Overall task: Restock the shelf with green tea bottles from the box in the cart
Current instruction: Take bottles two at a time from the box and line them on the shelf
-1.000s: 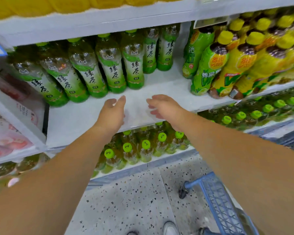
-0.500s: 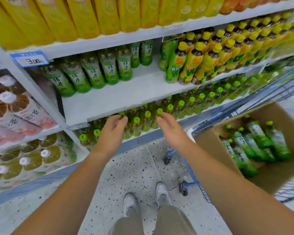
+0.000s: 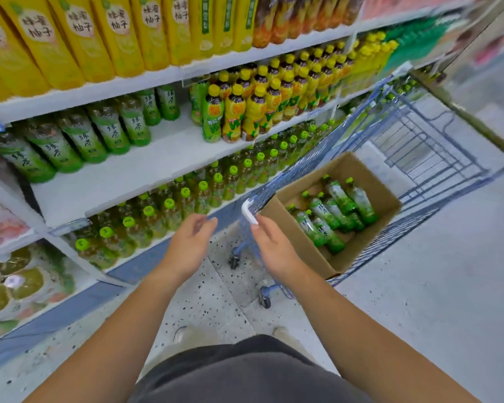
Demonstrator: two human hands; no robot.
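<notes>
A row of green tea bottles (image 3: 82, 138) stands at the back of the white middle shelf (image 3: 122, 175), whose front part is bare. To the right, a cardboard box (image 3: 358, 175) in the blue wire cart (image 3: 437, 158) holds several green tea bottles (image 3: 332, 210) lying on their sides. My left hand (image 3: 186, 247) hovers over the floor in front of the lower shelf, fingers relaxed, holding nothing. My right hand (image 3: 274, 245) is empty too, fingers loose, just beside the cart's near white corner (image 3: 249, 212) and left of the box.
Yellow-capped drink bottles (image 3: 262, 106) fill the middle shelf's right part. Green-capped bottles (image 3: 186, 199) crowd the lower shelf. Tall yellow bottles (image 3: 105, 33) line the top shelf. The cart's wheels (image 3: 265, 298) stand on the speckled floor near my feet.
Both empty hands have drawn back from the shelf and moved down and right toward the cart. The view has swung right, bringing the box fully into sight.
</notes>
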